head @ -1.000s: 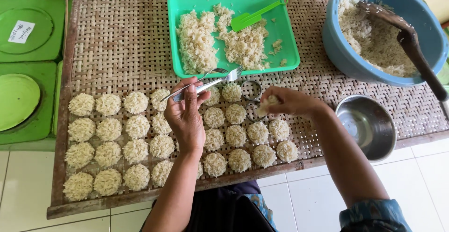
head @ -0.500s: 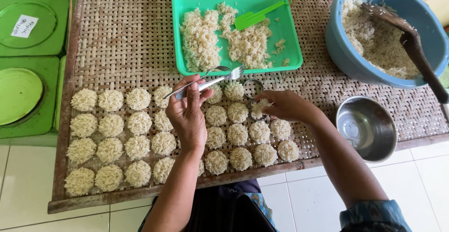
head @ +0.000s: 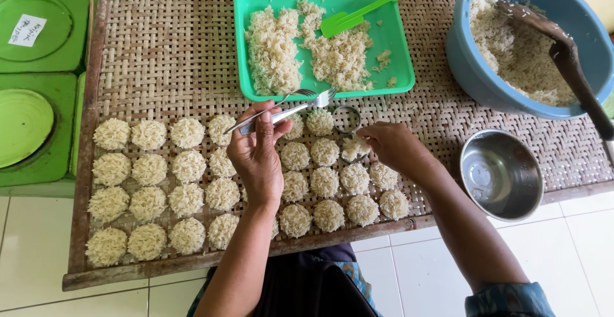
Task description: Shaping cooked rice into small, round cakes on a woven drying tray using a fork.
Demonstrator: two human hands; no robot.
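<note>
Bare forearms; blue patterned sleeve edge at the right elbow; dark garment with blue-patterned trim below.
</note>
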